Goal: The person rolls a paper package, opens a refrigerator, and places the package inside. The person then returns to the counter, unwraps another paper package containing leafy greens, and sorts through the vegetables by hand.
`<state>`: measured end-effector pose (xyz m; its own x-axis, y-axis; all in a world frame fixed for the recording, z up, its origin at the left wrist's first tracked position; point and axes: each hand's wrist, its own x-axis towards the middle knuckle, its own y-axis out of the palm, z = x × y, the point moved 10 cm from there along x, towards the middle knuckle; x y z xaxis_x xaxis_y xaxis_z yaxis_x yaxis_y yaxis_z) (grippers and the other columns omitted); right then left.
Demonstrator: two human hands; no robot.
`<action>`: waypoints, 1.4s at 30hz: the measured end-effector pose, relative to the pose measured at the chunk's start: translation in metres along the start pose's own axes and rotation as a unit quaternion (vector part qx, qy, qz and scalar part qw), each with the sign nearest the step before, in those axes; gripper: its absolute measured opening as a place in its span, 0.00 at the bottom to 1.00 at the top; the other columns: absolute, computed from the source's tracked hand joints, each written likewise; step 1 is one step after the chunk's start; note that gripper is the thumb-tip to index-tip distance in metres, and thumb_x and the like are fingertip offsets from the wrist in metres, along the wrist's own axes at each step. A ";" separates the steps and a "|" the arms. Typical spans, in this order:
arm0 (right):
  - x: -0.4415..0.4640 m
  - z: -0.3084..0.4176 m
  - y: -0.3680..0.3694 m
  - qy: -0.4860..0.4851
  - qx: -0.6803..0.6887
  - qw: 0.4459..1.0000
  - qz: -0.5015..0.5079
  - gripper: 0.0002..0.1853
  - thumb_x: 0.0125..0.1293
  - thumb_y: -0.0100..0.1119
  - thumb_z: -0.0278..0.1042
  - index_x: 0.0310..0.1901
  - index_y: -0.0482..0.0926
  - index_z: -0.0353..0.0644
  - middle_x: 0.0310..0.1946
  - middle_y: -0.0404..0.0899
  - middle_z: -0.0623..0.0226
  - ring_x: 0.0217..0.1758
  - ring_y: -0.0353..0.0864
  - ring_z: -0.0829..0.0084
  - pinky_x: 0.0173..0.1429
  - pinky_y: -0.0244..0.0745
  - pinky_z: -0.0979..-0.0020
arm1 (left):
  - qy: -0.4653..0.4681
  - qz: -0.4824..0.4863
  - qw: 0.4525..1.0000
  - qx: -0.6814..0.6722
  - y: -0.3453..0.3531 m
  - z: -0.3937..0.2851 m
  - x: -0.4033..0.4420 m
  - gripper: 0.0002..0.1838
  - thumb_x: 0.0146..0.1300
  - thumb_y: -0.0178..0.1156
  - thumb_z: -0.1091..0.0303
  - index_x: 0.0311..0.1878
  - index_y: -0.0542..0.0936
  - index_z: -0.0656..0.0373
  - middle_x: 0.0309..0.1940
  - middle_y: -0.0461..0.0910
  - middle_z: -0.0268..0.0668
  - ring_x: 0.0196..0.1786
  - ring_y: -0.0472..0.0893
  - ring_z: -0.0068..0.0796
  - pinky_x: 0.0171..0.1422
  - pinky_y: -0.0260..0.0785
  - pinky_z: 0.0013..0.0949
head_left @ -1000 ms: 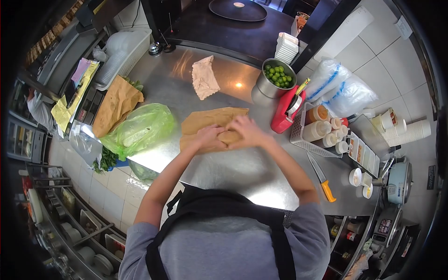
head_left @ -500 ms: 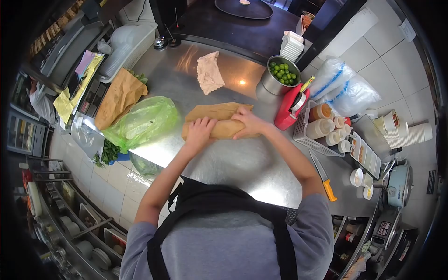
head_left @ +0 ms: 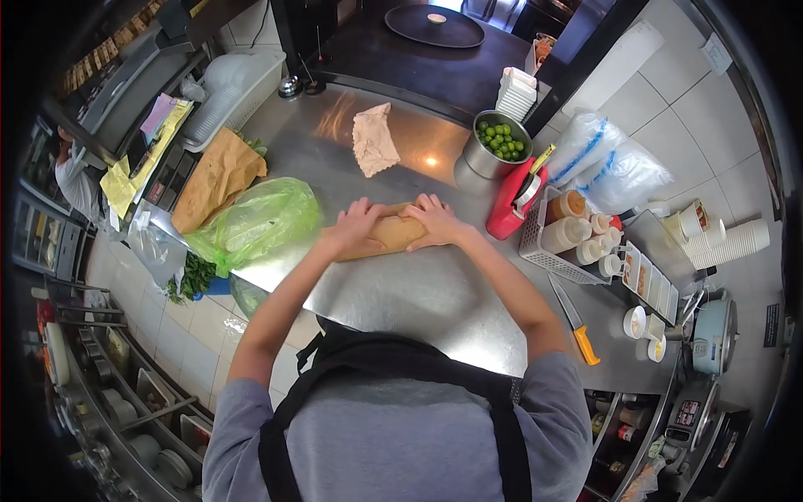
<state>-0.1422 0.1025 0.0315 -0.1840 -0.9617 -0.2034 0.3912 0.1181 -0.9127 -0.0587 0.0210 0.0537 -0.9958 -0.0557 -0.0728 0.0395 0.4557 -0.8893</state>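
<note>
A brown paper bundle (head_left: 388,234), folded into a narrow roll, lies crosswise on the steel counter (head_left: 410,293). My left hand (head_left: 358,226) is wrapped over its left part, and my right hand (head_left: 435,221) grips its right part. Both thumbs are on the near side, with the fingers curled over the far side. Whatever the paper encloses is hidden. Beyond my hands lies a crumpled pinkish cloth (head_left: 375,140). A green plastic bag (head_left: 259,222) sits to the left of my left hand, and a red tape dispenser (head_left: 512,205) stands to the right of my right hand.
At the back right is a metal pot of green limes (head_left: 477,155). A basket of sauce bottles (head_left: 556,251) stands farther right, with an orange-handled knife (head_left: 577,322) nearer me. Brown paper (head_left: 219,177) lies at left. Another person (head_left: 77,180) stands at the far left.
The flap of paper spread out beyond the roll has been folded in, leaving a smaller bundle. Both hands have moved slightly away from me and now curl around it.
</note>
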 end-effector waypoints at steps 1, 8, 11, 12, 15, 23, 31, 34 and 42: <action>0.005 -0.008 0.005 0.013 0.033 0.999 0.009 0.42 0.39 0.68 0.64 0.57 0.69 0.54 0.50 0.63 0.60 0.58 0.60 0.56 0.59 0.56 0.49 | 0.018 -0.029 0.999 0.012 -0.007 -0.013 -0.002 0.47 0.33 0.75 0.55 0.61 0.64 0.49 0.51 0.65 0.37 0.57 0.66 0.44 0.62 0.57 0.51; -0.035 0.043 -0.057 0.035 -0.054 0.967 -0.245 0.24 0.53 0.65 0.52 0.46 0.78 0.43 0.45 0.70 0.62 0.52 0.66 0.61 0.56 0.62 0.59 | -0.043 -0.120 0.974 0.187 0.037 -0.015 -0.009 0.42 0.29 0.76 0.56 0.52 0.68 0.52 0.41 0.72 0.37 0.44 0.76 0.42 0.50 0.70 0.42; -0.078 0.019 -0.034 0.224 0.086 0.937 -0.253 0.19 0.63 0.57 0.46 0.46 0.77 0.39 0.44 0.75 0.61 0.45 0.76 0.64 0.52 0.69 0.63 | -0.080 -0.091 0.987 0.102 0.032 -0.012 -0.017 0.32 0.35 0.73 0.53 0.43 0.70 0.55 0.36 0.77 0.40 0.38 0.80 0.45 0.45 0.73 0.44; -0.081 -0.003 0.009 0.260 0.253 0.913 -0.187 0.21 0.64 0.55 0.47 0.51 0.74 0.39 0.46 0.75 0.61 0.45 0.78 0.66 0.51 0.71 0.64 | -0.108 -0.080 0.989 0.062 0.031 -0.008 -0.020 0.32 0.36 0.72 0.52 0.43 0.70 0.56 0.35 0.78 0.42 0.38 0.80 0.46 0.44 0.73 0.44; -0.078 0.012 0.094 0.241 0.598 0.745 -0.169 0.26 0.68 0.50 0.48 0.61 0.64 0.39 0.54 0.73 0.61 0.51 0.76 0.70 0.54 0.71 0.67 | -0.169 -0.055 0.983 -0.041 0.034 0.004 -0.030 0.32 0.38 0.69 0.50 0.44 0.70 0.59 0.32 0.80 0.48 0.38 0.80 0.51 0.42 0.73 0.46; -0.048 0.116 0.019 0.028 0.763 0.616 -0.193 0.31 0.69 0.47 0.46 0.68 0.53 0.41 0.64 0.62 0.63 0.66 0.63 0.70 0.64 0.62 0.64 | -0.105 -0.227 0.901 -0.354 -0.004 0.027 -0.080 0.32 0.38 0.71 0.62 0.47 0.68 0.64 0.42 0.75 0.48 0.47 0.78 0.43 0.48 0.72 0.38; 0.037 0.212 -0.038 -0.128 0.704 0.697 0.039 0.22 0.67 0.51 0.41 0.59 0.70 0.38 0.56 0.73 0.62 0.58 0.72 0.68 0.57 0.69 0.67 | -0.166 -0.392 0.762 -0.488 -0.102 0.046 -0.225 0.33 0.44 0.68 0.77 0.52 0.60 0.59 0.44 0.70 0.40 0.46 0.74 0.30 0.47 0.71 0.34; 0.130 0.121 -0.063 -0.096 0.401 0.867 -0.279 0.11 0.63 0.57 0.34 0.45 0.80 0.41 0.39 0.82 0.66 0.41 0.80 0.71 0.46 0.73 0.70 | -0.250 -0.469 0.722 -0.443 -0.100 0.063 -0.291 0.32 0.45 0.68 0.76 0.52 0.60 0.59 0.44 0.69 0.41 0.46 0.74 0.31 0.47 0.71 0.34; 0.080 0.046 0.026 -0.081 -0.043 0.960 -0.264 0.06 0.57 0.48 0.26 0.32 0.74 0.33 0.34 0.75 0.49 0.39 0.74 0.49 0.44 0.70 0.54 | -0.508 -0.569 0.630 -0.144 0.034 0.124 -0.494 0.35 0.43 0.67 0.71 0.54 0.59 0.62 0.42 0.71 0.49 0.43 0.75 0.39 0.48 0.69 0.39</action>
<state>-0.1056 0.0169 0.0075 -0.1907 -0.9183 0.3469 0.2054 -0.3829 -0.9007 0.4444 -0.0461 0.0039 0.2068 -0.9658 0.1565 -0.8151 -0.2585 -0.5185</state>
